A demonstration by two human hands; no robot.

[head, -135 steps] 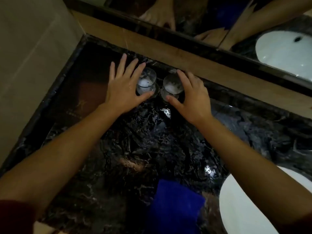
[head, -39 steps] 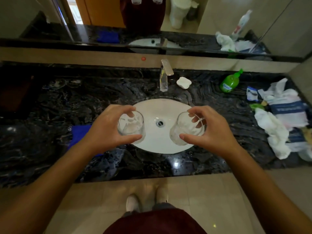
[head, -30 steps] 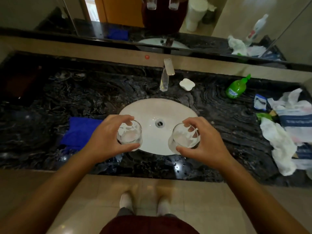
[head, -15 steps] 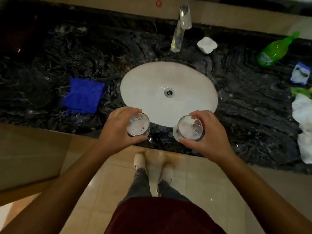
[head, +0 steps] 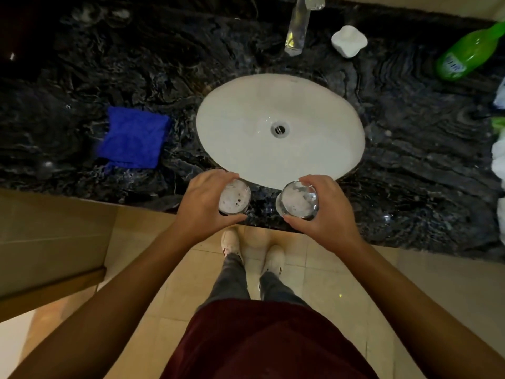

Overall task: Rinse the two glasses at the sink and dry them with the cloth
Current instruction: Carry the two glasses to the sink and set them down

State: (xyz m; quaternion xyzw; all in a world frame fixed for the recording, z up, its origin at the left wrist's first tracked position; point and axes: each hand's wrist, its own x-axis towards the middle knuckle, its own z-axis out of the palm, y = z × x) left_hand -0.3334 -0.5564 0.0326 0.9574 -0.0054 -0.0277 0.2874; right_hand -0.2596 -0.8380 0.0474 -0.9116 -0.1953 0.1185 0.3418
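Note:
I hold two clear glasses upright over the front edge of the dark marble counter. My left hand (head: 203, 205) grips the left glass (head: 234, 197), whose inside looks cloudy with dark specks. My right hand (head: 326, 212) grips the right glass (head: 298, 199), smeared white inside. Both sit just in front of the white oval sink (head: 246, 110), which looks dry around its drain (head: 278, 129). The chrome tap (head: 297, 26) stands behind the basin with no water running. A folded blue cloth (head: 132, 138) lies on the counter left of the sink.
A white soap dish (head: 348, 41) sits right of the tap. A green bottle (head: 464, 54) lies at the far right, with white cloths (head: 498, 154) at the right edge. A beige ledge (head: 52, 242) juts out at the left. My feet stand on the tiled floor below.
My head has tilted further down, so the sink and counter now sit higher in view. Both hands still hold the glasses, drawn slightly nearer the counter's front edge.

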